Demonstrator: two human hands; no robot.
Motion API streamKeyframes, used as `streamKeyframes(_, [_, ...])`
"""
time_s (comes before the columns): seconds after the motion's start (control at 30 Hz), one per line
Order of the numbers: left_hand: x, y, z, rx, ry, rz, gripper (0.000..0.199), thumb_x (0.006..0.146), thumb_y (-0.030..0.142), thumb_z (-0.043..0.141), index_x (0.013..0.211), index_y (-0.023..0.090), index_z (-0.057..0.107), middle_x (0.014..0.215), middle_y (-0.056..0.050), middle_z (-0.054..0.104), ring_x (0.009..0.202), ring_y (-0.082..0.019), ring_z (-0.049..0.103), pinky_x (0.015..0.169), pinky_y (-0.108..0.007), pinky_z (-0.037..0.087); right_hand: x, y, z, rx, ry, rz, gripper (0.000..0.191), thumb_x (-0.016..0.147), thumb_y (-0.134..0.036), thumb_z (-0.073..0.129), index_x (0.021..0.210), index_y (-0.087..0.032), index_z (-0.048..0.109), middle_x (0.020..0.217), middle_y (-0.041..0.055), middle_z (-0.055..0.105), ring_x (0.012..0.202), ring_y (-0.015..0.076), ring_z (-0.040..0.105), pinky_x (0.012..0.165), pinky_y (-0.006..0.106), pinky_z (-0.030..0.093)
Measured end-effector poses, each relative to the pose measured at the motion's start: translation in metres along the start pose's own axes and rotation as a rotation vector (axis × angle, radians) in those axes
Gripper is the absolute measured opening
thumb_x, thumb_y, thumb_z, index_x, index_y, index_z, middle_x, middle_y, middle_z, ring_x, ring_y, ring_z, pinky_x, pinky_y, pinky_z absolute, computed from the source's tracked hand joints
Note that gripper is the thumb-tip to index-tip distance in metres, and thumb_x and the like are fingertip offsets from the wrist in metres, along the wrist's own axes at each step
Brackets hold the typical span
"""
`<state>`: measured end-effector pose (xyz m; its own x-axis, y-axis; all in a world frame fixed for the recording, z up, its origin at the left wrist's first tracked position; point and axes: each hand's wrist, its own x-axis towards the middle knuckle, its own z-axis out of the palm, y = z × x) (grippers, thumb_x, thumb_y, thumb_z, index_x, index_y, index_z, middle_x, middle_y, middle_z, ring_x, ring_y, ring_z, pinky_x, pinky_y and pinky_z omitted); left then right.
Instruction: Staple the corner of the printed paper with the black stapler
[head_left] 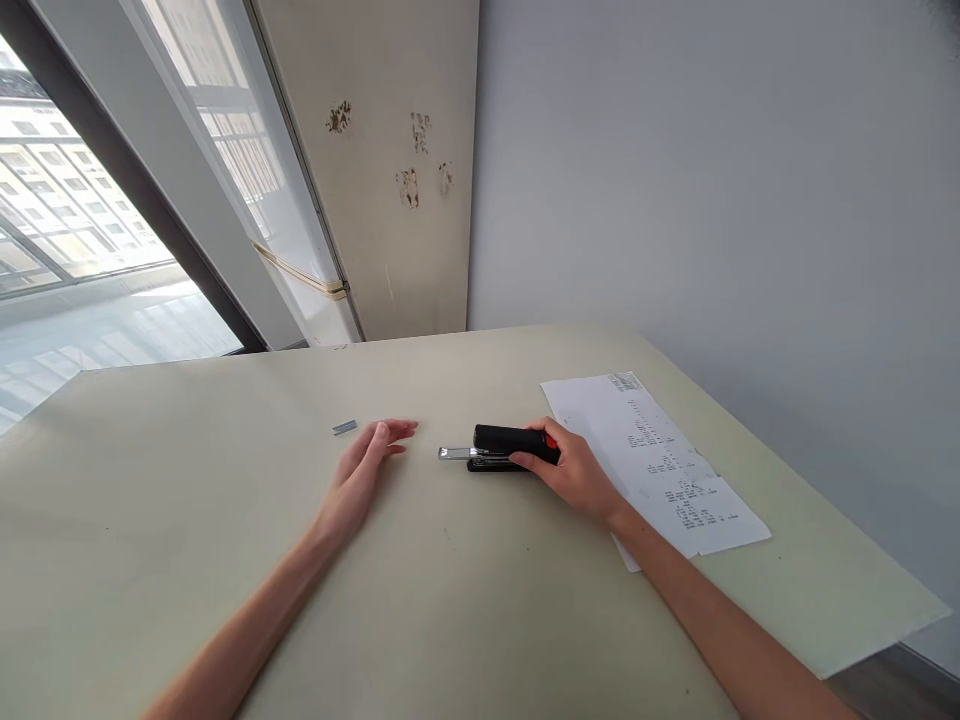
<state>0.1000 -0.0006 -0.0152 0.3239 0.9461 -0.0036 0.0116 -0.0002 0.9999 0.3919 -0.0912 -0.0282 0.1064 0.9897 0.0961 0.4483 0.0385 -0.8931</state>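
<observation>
A black stapler [506, 440] lies on the pale green table, its metal magazine tray sticking out toward the left. My right hand [574, 475] is wrapped round the stapler's rear end, where a red part shows. My left hand [369, 458] rests on its side on the table, fingers apart and holding nothing, a short way left of the tray. Just beyond the left hand, to its left, is a small grey strip of staples [345, 427]. Whether staples sit in the tray is too small to tell.
Printed sheets of paper [660, 470] lie on the table [187, 500] to the right, partly under my right forearm. A grey wall [712, 180] borders the table's right side. A cabinet and a window stand behind.
</observation>
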Motion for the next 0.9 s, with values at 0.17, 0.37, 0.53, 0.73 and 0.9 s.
streamKeyframes(0.17, [0.030,-0.005,0.058,-0.711,-0.055,-0.256,0.049,0.104,0.060,0.049,0.109,0.016,0.071,0.143,-0.018,0.067,0.137,-0.028,0.061,0.117,-0.041,0.047,-0.004,-0.015,0.004,0.509,0.008,0.202,0.044,0.090,-0.065,0.070,0.099,-0.022,0.064,0.101,0.0050,0.073,0.086,0.0223,0.074,0.073,0.037,0.064])
streamKeyframes(0.37, [0.047,-0.001,0.099,-0.932,-0.066,-0.381,0.049,0.107,0.052,0.042,0.113,0.014,0.070,0.145,-0.017,0.066,0.141,-0.029,0.058,0.118,-0.044,0.048,-0.005,-0.028,0.004,0.832,-0.098,0.415,0.036,0.098,-0.052,0.068,0.114,-0.020,0.072,0.115,0.0106,0.078,0.091,0.0246,0.081,0.061,0.027,0.064])
streamKeyframes(0.53, [0.046,-0.004,0.100,-0.929,-0.040,-0.399,0.038,0.104,0.044,0.047,0.110,0.016,0.071,0.143,-0.016,0.068,0.144,-0.031,0.055,0.120,-0.050,0.046,-0.005,-0.027,0.008,0.930,-0.146,0.505,0.038,0.102,-0.046,0.062,0.125,-0.018,0.073,0.123,0.0127,0.078,0.095,0.0246,0.082,0.064,0.027,0.067])
streamKeyframes(0.73, [0.044,-0.005,0.099,-1.010,-0.007,-0.458,0.040,0.106,0.038,0.045,0.102,0.013,0.075,0.136,-0.016,0.072,0.138,-0.031,0.061,0.121,-0.046,0.045,-0.004,-0.021,0.013,1.023,-0.152,0.599,0.037,0.102,-0.045,0.063,0.123,-0.016,0.075,0.123,0.0132,0.078,0.097,0.0245,0.082,0.064,0.024,0.067])
streamKeyframes(0.9, [0.044,-0.005,0.102,-1.095,0.048,-0.500,0.039,0.106,0.032,0.046,0.102,0.007,0.076,0.130,-0.020,0.074,0.129,-0.031,0.067,0.116,-0.043,0.049,-0.004,-0.020,0.013,1.037,-0.158,0.610,0.035,0.101,-0.044,0.065,0.121,-0.017,0.075,0.126,0.0131,0.077,0.097,0.0256,0.082,0.063,0.024,0.066])
